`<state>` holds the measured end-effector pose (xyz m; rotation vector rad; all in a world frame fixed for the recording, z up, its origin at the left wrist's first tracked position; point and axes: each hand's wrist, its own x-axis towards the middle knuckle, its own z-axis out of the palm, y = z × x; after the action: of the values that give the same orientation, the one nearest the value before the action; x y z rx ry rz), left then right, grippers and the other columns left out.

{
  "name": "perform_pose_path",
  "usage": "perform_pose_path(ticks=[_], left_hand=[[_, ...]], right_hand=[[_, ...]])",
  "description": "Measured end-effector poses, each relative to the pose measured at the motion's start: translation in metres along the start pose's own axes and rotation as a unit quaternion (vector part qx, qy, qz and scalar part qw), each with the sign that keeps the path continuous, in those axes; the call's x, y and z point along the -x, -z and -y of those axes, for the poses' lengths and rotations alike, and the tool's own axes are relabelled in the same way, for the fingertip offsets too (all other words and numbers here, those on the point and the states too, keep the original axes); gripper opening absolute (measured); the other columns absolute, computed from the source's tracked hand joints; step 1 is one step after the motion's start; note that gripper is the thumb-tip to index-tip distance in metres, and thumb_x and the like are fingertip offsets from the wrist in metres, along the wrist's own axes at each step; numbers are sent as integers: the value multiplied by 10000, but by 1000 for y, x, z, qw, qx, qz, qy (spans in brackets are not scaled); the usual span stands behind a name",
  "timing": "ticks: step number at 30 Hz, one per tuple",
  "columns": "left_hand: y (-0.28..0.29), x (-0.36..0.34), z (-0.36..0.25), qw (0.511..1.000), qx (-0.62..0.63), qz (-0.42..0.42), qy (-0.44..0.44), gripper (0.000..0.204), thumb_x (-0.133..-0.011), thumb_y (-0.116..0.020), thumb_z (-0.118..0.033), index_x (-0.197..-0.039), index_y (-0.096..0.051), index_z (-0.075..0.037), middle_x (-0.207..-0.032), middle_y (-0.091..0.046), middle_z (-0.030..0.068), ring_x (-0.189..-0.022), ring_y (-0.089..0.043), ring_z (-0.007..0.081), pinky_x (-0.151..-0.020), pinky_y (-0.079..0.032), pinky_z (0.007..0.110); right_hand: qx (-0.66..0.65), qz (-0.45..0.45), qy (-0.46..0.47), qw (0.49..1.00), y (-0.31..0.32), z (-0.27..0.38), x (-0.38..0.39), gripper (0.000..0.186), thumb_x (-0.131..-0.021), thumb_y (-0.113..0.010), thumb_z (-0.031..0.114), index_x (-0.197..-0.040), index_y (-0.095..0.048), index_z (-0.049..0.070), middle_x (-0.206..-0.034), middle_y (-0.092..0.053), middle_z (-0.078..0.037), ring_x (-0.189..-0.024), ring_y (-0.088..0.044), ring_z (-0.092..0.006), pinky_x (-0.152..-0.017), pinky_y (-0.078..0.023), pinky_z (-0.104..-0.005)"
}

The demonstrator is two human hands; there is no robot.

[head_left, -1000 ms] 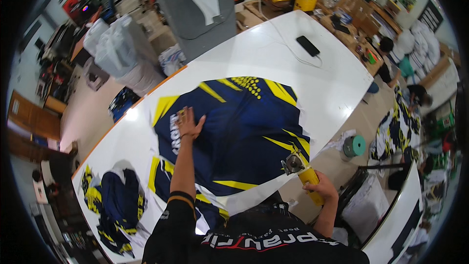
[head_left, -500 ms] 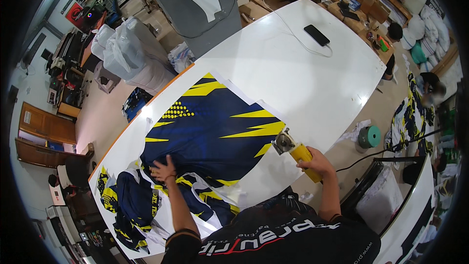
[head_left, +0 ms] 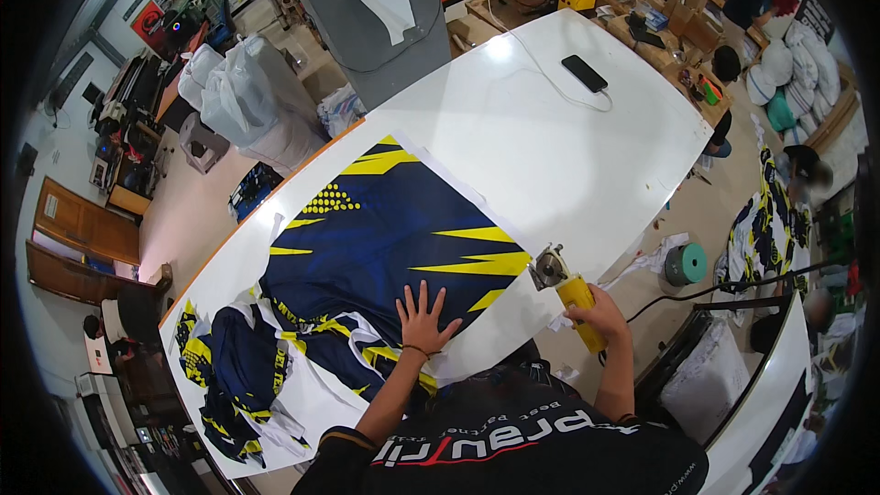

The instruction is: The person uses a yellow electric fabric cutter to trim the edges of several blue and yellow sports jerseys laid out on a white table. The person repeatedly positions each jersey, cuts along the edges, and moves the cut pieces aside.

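Observation:
My left hand (head_left: pixel 423 321) lies with spread fingers on the lower right part of a navy and yellow printed fabric panel (head_left: pixel 367 211), which is spread on a white table (head_left: pixel 559 128). My right hand (head_left: pixel 596 313) grips the yellow body of an electric round-blade cloth cutter (head_left: pixel 555 270); its metal head is at the panel's right corner. A pale strip lies along the panel's upper right edge. A heap of navy, yellow and white fabric pieces (head_left: pixel 243 376) lies at the table's left end, partly under the panel.
A phone (head_left: pixel 585 74) with a white cable lies at the far end. A grey cabinet (head_left: pixel 339 37) and bagged bundles (head_left: pixel 238 105) stand beyond the table. A green spool (head_left: pixel 686 263) is on the floor at right, near a black cord. Several people (head_left: pixel 807 165) work at right among fabric piles.
The panel now lies farther left, its pattern turned, exposing more table. My left hand has moved down and right onto the panel's lower part. The cutter stays in my right hand, slightly raised.

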<state>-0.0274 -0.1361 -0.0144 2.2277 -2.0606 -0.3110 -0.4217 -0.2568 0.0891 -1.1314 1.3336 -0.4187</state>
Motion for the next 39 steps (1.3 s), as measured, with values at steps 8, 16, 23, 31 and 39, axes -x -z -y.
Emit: perform_pose_path(ticks=[8, 16, 23, 31, 39], left_hand=[[20, 43, 0, 998, 31, 39, -27, 939, -859, -656, -719, -1625, -419, -231, -1750, -128, 209, -1573, -43, 567, -1202, -83, 757], [8, 0, -8, 976, 178, -120, -37, 644, -836, -790, -511, -1311, -711, -82, -1474, -573, 224, -1399, -500, 410, -1226, -281, 600], [-3, -36, -15, 989, 44, -139, 17, 914, -921, -645, -632, -1601, -399, -73, -1692, -263, 257, -1580, -222, 423, -1279, -158, 583], [-4, -38, -16, 992, 50, -112, 27, 946, -932, -591, -678, -1618, -371, -66, -1707, -234, 259, -1595, -190, 420, -1290, -122, 576], [-2, -38, -16, 992, 63, -109, 32, 923, -929, -597, -672, -1594, -414, -59, -1705, -242, 257, -1597, -186, 414, -1293, -121, 572]], right_hand=[[142, -70, 37, 987, 0, -47, 46, 607, -734, -861, 290, -1214, -621, 5, -980, -715, -156, -833, -712, -307, -766, -577, -422], [377, -132, -8, 917, -20, -51, 79, 702, -782, -802, 449, -1326, -531, 97, -1030, -726, -258, -976, -700, -478, -837, -548, -562], [436, -121, 11, 892, -20, -43, 61, 682, -826, -777, 472, -1327, -488, 111, -1011, -724, -261, -947, -704, -481, -816, -555, -575], [442, -110, 28, 890, -20, -29, 34, 665, -817, -774, 465, -1322, -520, 115, -968, -745, -237, -904, -716, -474, -789, -568, -564], [471, -95, -8, 877, -27, -9, 19, 701, -807, -772, 492, -1334, -507, 113, -1005, -733, -254, -939, -718, -467, -805, -568, -565]])
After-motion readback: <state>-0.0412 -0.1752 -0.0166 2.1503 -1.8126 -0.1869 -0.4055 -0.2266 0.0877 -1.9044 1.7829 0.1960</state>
